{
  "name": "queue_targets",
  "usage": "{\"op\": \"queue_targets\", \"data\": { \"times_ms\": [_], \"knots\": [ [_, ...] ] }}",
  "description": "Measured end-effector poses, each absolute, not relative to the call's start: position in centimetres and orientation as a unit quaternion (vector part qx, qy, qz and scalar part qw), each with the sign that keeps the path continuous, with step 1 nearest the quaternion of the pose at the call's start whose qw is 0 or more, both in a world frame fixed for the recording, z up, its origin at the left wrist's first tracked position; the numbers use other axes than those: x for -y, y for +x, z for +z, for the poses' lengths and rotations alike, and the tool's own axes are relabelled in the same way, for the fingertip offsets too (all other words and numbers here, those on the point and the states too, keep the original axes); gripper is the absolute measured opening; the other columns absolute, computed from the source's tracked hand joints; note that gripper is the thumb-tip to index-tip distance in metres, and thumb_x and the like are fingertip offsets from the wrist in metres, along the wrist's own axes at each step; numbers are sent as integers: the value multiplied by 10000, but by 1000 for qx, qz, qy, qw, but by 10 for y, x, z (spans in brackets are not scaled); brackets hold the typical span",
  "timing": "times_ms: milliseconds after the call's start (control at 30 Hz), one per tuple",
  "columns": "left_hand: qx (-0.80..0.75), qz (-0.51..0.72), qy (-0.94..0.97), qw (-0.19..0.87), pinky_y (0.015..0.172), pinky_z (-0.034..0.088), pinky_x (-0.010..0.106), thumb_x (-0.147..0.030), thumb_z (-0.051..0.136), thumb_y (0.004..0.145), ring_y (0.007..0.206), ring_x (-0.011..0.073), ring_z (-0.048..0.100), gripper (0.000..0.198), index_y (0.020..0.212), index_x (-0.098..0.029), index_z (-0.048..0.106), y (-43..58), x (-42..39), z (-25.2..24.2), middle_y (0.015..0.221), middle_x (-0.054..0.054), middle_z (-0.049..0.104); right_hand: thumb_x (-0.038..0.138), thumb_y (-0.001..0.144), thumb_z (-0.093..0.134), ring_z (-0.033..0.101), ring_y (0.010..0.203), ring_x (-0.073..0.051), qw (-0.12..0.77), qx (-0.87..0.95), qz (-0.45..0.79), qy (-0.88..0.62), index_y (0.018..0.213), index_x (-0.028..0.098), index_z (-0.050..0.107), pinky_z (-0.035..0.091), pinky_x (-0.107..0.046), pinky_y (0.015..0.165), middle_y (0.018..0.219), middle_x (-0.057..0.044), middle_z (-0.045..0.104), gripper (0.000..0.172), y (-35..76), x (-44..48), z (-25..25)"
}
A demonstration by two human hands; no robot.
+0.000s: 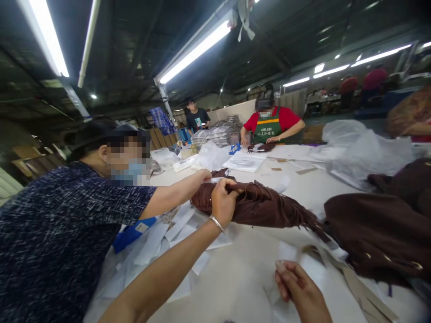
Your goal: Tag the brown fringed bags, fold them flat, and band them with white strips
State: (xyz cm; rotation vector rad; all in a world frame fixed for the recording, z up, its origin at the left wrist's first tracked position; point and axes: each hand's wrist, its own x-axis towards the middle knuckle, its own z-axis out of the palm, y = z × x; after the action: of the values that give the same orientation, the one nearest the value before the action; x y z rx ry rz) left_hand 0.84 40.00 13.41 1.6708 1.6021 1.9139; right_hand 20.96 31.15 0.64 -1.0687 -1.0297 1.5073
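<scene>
My left hand (222, 199), with a silver bracelet at the wrist, is closed on the top of a rolled brown fringed garment (266, 208) that lies across the white table (242, 273). A co-worker in a dark blue patterned shirt (57, 233) leans in from the left, one hand (204, 174) on the far end of the same garment. My right hand (298, 291) is low at the near edge, fingers curled together over white paper slips (303, 262). What it pinches, if anything, I cannot make out.
A heap of dark brown fabric (377, 229) with beige straps lies at the right. White paper slips (161, 242) and a blue item (133, 233) litter the left. Clear plastic bags (360, 148) lie beyond. A person in red with a green apron (272, 125) works at the far end.
</scene>
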Motion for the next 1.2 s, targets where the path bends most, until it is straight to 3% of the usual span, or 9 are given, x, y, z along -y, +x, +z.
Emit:
{"op": "queue_targets", "data": {
  "times_ms": [300,633,833,1000,1200],
  "knots": [
    [-523,677,499,140,711,448,237,-144,646,686,739,121,553,157,806,-195,559,-2,-353,146,788,-31,601,559,720,707,472,541,-115,468,438,637,-428,853,183,602,376,-229,523,636,11,575,413,214,-316,-3],
    [-564,656,498,53,779,488,254,-156,616,701,828,134,599,134,820,-193,568,-22,-283,172,870,-13,630,480,729,738,457,534,-98,471,425,645,-426,843,162,593,384,-232,509,649,6,557,367,217,-317,-1],
    [-662,620,418,-49,706,464,231,-193,660,679,749,129,588,145,817,-180,619,-54,-271,162,803,-27,648,517,754,703,452,516,-100,432,461,662,-402,835,163,591,354,-232,476,639,1,559,380,212,-317,-4],
    [-647,635,421,-34,722,471,245,-197,643,682,772,139,588,139,813,-190,598,-73,-273,141,818,-19,637,581,773,648,448,495,-103,397,500,655,-405,799,177,588,350,-237,487,610,10,561,409,209,-316,-8],
    [-600,656,458,-2,782,474,264,-156,587,703,815,139,569,115,795,-205,540,-83,-271,119,833,-13,588,631,749,622,429,492,-116,415,487,635,-432,780,195,579,318,-244,489,587,16,552,439,206,-311,-3]
  ]
}}
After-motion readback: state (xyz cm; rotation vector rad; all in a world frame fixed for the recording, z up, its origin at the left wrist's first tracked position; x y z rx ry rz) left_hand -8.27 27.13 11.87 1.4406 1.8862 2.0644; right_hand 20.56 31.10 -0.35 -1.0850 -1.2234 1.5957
